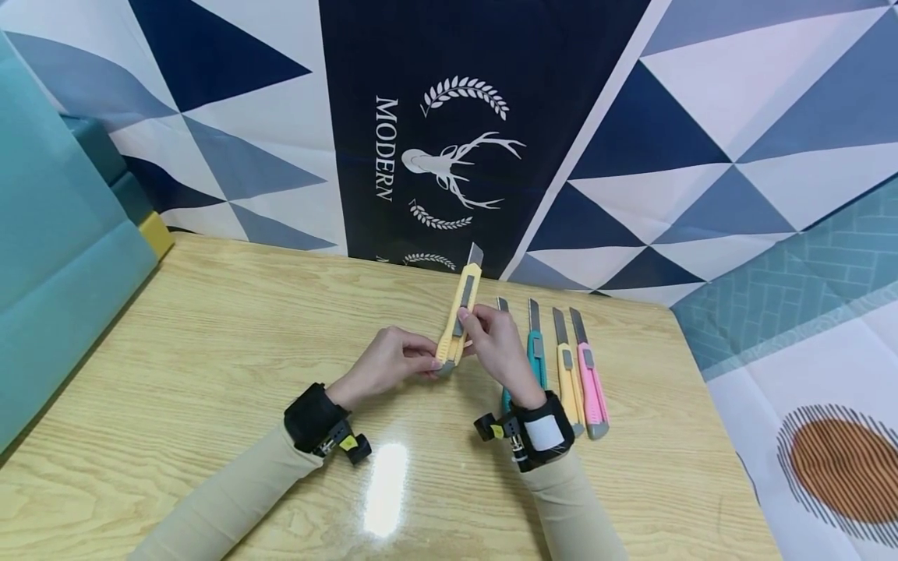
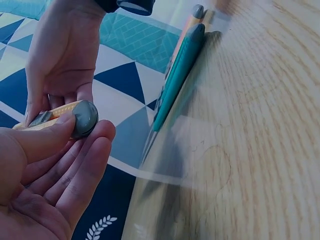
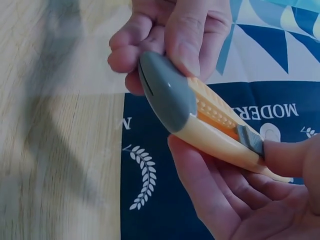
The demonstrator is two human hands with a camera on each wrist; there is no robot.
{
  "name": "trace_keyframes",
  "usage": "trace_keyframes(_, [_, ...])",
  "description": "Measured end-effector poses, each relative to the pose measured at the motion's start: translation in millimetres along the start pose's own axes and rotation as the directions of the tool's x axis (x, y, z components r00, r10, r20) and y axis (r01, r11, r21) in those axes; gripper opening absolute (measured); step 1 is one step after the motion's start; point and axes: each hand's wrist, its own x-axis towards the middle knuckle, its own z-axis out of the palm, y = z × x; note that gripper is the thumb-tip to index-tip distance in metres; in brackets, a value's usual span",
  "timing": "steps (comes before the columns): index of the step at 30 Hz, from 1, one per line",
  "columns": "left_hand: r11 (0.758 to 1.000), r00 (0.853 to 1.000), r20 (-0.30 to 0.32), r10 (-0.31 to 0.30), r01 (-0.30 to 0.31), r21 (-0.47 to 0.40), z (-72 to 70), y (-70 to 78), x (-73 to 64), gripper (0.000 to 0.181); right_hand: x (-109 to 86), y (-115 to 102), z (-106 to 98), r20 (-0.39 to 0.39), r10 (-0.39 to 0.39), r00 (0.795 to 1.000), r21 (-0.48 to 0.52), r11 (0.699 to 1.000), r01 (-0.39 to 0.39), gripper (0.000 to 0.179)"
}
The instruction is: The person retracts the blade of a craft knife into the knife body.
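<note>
A yellow utility knife [image 1: 459,312] with a grey end cap is held up over the table in both hands, its blade extended and pointing away. My left hand [image 1: 387,362] pinches the capped end between thumb and fingers; the grey cap [image 2: 85,119] shows close up in the left wrist view. My right hand [image 1: 496,347] grips the body higher up, and in the right wrist view its thumb [image 3: 290,159] presses the grey slider [image 3: 249,140]. To the right lie a teal knife [image 1: 537,358], another yellow knife [image 1: 569,386] and a pink knife [image 1: 592,382], blades out.
Another teal knife [image 1: 503,305] lies partly hidden behind the right hand. A patterned cloth [image 1: 610,156] hangs behind the wooden table [image 1: 231,335]. A teal box-like object [image 1: 63,234] with a yellow corner stands along the left edge.
</note>
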Motion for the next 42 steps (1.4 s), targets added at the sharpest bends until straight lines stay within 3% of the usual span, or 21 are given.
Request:
trace_keyframes(7, [0.999, 1.000, 0.004, 0.000, 0.000, -0.034, -1.7, 6.4, -2.2, 0.011, -5.8, -12, 1, -0.041, -0.064, 0.997, 0.004, 0.998, 0.064, 0.023])
trace_keyframes(11, [1.000, 1.000, 0.000, 0.010, -0.010, -0.023, -2.0, 6.4, -2.5, 0.010, -5.7, -12, 2, -0.049, -0.070, 0.996, -0.018, 0.997, 0.069, 0.019])
trace_keyframes(13, [1.000, 1.000, -0.003, 0.013, -0.013, -0.023, -2.2, 1.3, -0.9, 0.010, -2.4, -1, 3, -0.048, -0.081, 0.996, -0.025, 0.997, 0.079, 0.017])
trace_keyframes(25, [1.000, 1.000, -0.015, 0.013, -0.013, -0.008, -4.1, 1.1, 0.8, 0.010, -1.9, -2, 3, -0.024, -0.135, 0.990, -0.075, 0.988, 0.133, 0.012])
trace_keyframes(32, [1.000, 1.000, -0.026, 0.012, -0.012, 0.011, -4.3, 0.3, 2.1, 0.009, -1.3, -2, 5, -0.007, -0.112, 0.994, -0.115, 0.987, 0.110, 0.010])
trace_keyframes(42, [0.999, 0.999, -0.032, -0.002, 0.000, -0.054, -7.0, -0.1, 1.8, 0.012, -0.4, 1, 8, 0.002, -0.056, 0.998, -0.101, 0.993, 0.056, 0.017])
